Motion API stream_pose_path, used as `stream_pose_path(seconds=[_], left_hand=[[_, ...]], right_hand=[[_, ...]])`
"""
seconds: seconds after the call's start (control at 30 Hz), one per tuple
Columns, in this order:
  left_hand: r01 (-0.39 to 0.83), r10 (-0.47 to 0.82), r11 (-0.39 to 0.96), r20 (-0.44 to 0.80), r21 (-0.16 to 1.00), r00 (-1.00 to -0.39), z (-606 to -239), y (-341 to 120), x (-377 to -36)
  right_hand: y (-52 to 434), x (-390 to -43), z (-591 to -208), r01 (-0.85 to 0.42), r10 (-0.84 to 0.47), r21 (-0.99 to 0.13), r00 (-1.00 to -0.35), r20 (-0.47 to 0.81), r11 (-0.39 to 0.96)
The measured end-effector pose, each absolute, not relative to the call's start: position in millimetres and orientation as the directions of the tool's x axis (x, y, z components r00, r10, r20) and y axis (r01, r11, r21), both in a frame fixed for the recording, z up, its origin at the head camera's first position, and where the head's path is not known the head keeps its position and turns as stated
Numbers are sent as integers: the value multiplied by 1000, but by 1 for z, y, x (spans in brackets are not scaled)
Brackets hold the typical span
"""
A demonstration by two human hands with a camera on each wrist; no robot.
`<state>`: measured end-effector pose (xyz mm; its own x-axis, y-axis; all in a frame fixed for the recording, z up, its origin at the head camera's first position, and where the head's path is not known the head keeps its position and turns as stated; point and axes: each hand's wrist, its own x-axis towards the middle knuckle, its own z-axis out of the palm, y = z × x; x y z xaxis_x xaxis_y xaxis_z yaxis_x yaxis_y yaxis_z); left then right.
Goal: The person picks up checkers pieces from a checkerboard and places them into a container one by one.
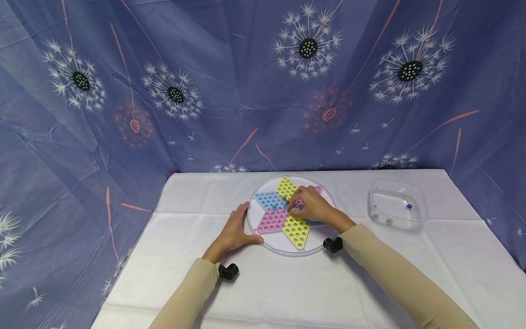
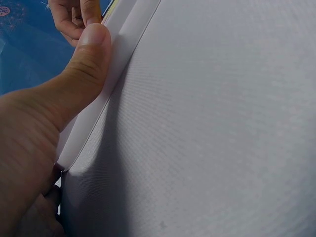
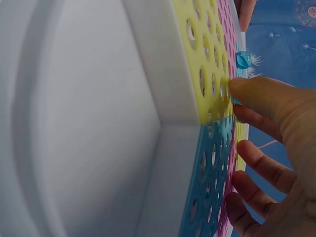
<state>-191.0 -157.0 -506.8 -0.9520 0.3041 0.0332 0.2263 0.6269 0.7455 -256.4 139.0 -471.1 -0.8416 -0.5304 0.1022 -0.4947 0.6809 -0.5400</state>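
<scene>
A round Chinese checkers board [image 1: 261, 214] with a star of yellow, pink and blue triangles lies on the white table. My left hand [image 1: 235, 230] rests along its left rim, thumb and fingers spread; in the left wrist view the thumb [image 2: 91, 59] presses the rim. Over the middle of the star, my right hand [image 1: 314, 205] pinches a small orange marble [image 1: 289, 210] between thumb and index finger, mostly hidden by the fingertips. Several blue marbles [image 1: 275, 208] sit close to those fingertips. In the right wrist view a teal marble [image 3: 243, 60] stands beyond the thumb.
A clear plastic box [image 1: 397, 188] stands right of the board, with a blue marble [image 1: 409, 206] and a few pale ones [image 1: 389, 221] inside. Behind the table hangs a blue cloth [image 1: 238, 82] with dandelion prints. Both wrists wear small black cameras [image 1: 228, 272].
</scene>
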Motion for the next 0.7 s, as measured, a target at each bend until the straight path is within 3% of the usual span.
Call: stream_pose_path(seconds=[0.7], left_hand=[[192, 295, 629, -3, 753, -955, -505, -158, -189]], right_hand=[[141, -262, -473, -521, -567, -538, -819, 94, 663]])
